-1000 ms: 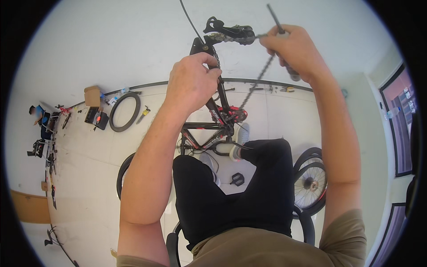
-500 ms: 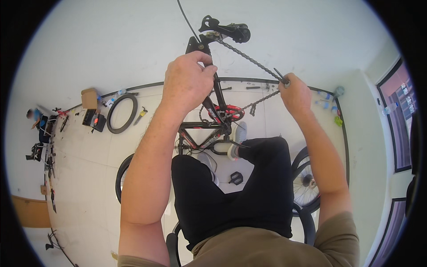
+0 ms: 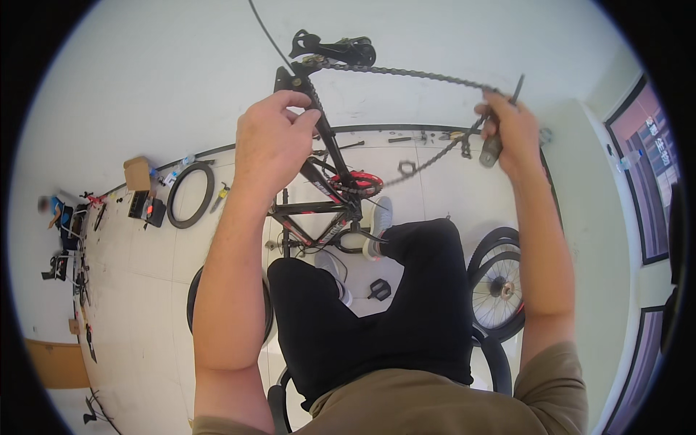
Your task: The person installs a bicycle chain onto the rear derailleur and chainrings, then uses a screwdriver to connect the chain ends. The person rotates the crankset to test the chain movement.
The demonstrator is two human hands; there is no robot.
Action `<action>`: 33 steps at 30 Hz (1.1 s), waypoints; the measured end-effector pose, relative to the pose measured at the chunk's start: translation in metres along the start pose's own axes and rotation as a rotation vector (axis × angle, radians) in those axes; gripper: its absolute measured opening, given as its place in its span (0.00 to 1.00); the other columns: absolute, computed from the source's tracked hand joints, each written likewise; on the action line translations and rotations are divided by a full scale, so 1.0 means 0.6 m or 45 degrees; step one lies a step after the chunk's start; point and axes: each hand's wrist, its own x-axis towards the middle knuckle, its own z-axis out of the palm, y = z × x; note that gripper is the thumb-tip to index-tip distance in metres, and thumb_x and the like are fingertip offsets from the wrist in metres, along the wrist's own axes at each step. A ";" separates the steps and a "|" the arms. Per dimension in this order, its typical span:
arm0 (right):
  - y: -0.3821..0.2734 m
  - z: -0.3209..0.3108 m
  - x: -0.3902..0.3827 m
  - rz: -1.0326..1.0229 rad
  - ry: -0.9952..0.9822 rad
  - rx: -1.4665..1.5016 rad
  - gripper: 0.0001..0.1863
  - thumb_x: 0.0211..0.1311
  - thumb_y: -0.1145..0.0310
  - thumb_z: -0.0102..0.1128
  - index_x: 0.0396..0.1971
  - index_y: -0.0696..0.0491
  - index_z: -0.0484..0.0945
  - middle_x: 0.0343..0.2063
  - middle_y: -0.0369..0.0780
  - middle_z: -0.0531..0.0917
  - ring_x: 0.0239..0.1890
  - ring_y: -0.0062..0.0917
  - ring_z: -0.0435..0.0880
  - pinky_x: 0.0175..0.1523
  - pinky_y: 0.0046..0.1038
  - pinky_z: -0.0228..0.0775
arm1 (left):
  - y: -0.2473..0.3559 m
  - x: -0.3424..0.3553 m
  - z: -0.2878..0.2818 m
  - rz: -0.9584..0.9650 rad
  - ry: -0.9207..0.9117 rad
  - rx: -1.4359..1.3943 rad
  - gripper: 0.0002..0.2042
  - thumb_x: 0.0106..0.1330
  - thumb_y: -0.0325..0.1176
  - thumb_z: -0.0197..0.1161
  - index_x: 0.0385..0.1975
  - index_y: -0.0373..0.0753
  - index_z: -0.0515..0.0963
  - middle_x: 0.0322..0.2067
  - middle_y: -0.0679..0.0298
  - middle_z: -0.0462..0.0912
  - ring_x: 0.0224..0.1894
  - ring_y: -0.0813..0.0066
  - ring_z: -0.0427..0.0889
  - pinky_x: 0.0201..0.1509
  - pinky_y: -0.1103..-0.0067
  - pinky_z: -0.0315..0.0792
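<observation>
A black and red bicycle frame [image 3: 332, 151] stands in front of me, its rear end raised toward me. My left hand [image 3: 277, 138] is closed around a tube near that rear end. Above it sits a black rear derailleur [image 3: 349, 51]. From there a chain [image 3: 424, 75] stretches across to my right hand [image 3: 513, 134], then slants back down to the red chainring [image 3: 371, 183]. My right hand is closed, holding the chain out to the right along with a screwdriver [image 3: 491, 154]. The screwdriver's thin shaft points up past my fingers.
A loose pedal [image 3: 379, 289] lies on the floor between my legs. Wheels [image 3: 500, 288] rest at my right, and a tire [image 3: 191, 196] lies at far left beside an open cardboard box [image 3: 136, 174]. Tools, including a hammer [image 3: 406, 138], lie along the wall. Another person [image 3: 58, 210] is at far left.
My right hand has moved right, drawing the chain farther from the frame, and the screwdriver has turned more upright. The left hand keeps its hold, while the whole view has shifted slightly.
</observation>
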 end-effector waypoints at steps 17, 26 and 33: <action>0.148 -0.079 -0.126 -0.037 -0.135 -0.811 0.12 0.56 0.65 0.69 0.30 0.59 0.80 0.14 0.35 0.75 0.18 0.17 0.71 0.25 0.25 0.63 | -0.086 -0.070 0.054 0.531 0.470 -0.544 0.23 0.67 0.23 0.62 0.61 0.31 0.66 0.45 0.59 0.79 0.46 0.79 0.74 0.53 0.82 0.69; 0.158 -0.099 -0.169 0.056 -0.060 -0.687 0.13 0.56 0.65 0.71 0.30 0.60 0.81 0.15 0.30 0.73 0.17 0.11 0.68 0.22 0.21 0.58 | -0.063 -0.140 0.050 0.443 0.553 -0.274 0.41 0.61 0.28 0.70 0.70 0.31 0.51 0.63 0.45 0.64 0.63 0.61 0.66 0.68 0.70 0.58; 0.099 -0.081 -0.181 0.220 0.131 -0.032 0.11 0.55 0.70 0.72 0.31 0.60 0.79 0.16 0.32 0.75 0.15 0.13 0.68 0.22 0.18 0.59 | -0.066 -0.175 0.041 0.410 0.575 -0.155 0.39 0.62 0.24 0.66 0.71 0.31 0.52 0.66 0.48 0.62 0.68 0.60 0.62 0.71 0.67 0.54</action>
